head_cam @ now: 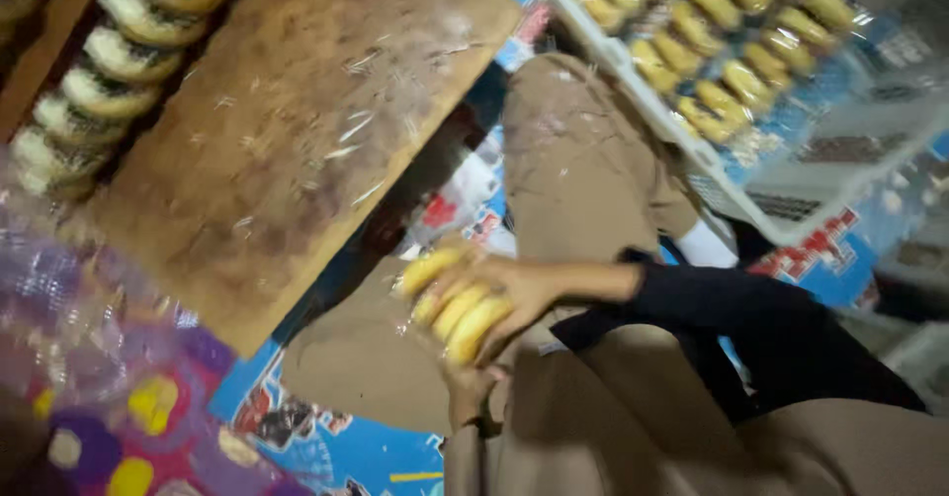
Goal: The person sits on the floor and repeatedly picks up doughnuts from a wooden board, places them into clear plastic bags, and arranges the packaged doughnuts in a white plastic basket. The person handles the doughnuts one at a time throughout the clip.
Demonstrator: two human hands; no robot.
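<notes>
Nearest the camera, the person's legs in tan trousers fill the lower right, the cloth smudged with pale, floury marks. The right hand, coming from a dark sleeve, is curled around a short row of yellow, rounded pastries wrapped in thin clear film; the fingers close over the top of the row and hold it just above the lap. The left hand sits just beneath the bundle, mostly hidden by the knee (whether it grips anything cannot be told).

Under the legs lies a floor mat in bright blue with red and white cartoon-like prints, and to the lower left a glossy purple sheet with yellow round spots, overlaid by crinkled clear plastic.

Further out, on the left, a worn wooden board lies slantwise, its brown surface scratched and dusted with white streaks. Beside its upper left edge runs a curved line of round filled cakes, dark at the rim with a pale cream middle, standing on edge one against the next.

Farthest, at the upper right, a white plastic tray with a slotted bottom carries rows of the same yellow oval pastries, some under shiny film.
</notes>
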